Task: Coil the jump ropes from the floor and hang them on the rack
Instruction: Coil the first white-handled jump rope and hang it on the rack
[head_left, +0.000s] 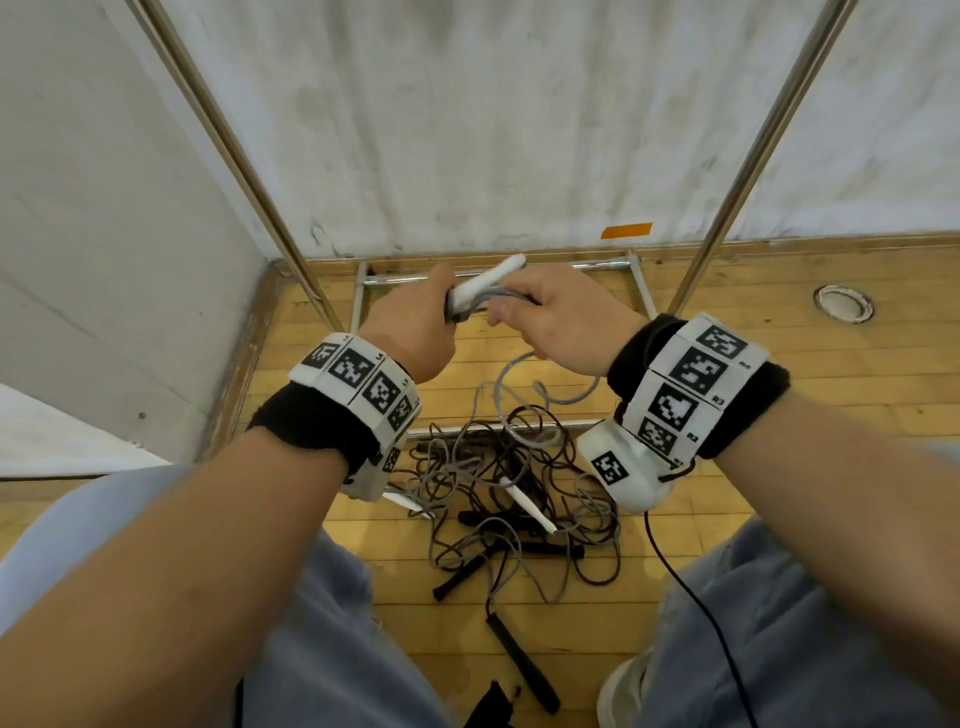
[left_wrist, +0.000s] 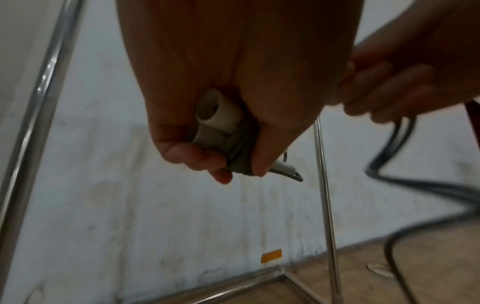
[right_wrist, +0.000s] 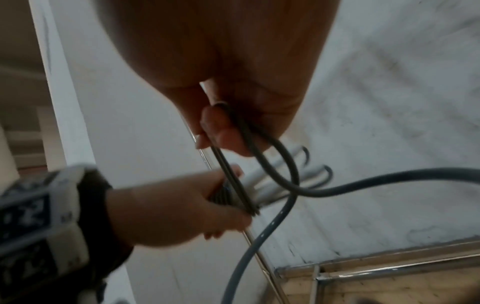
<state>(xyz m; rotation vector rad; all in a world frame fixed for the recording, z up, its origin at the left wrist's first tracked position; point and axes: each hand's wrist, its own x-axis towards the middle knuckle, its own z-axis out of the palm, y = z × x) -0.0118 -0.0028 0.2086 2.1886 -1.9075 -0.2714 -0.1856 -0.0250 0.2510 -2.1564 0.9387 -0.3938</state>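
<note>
My left hand (head_left: 415, 322) grips two white jump-rope handles (head_left: 485, 283) with grey cord wound round them; the left wrist view shows the handle ends (left_wrist: 213, 117) and the wraps (left_wrist: 241, 152) under my thumb. My right hand (head_left: 550, 317) pinches a loop of the same grey cord (right_wrist: 262, 156) close beside the left hand. The cord's slack (head_left: 519, 415) hangs down to a tangled pile of grey and dark jump ropes (head_left: 509, 493) on the wooden floor between my knees. Black handles (head_left: 519, 660) and white handles (head_left: 530, 506) lie in the pile.
The metal rack stands ahead against the white wall, its uprights at left (head_left: 234, 156) and right (head_left: 753, 156) and its base bars (head_left: 395, 278) on the floor. An orange tape strip (head_left: 626, 230) marks the wall. A round floor fitting (head_left: 844, 304) sits at right. A black cable (head_left: 691, 597) trails by my right knee.
</note>
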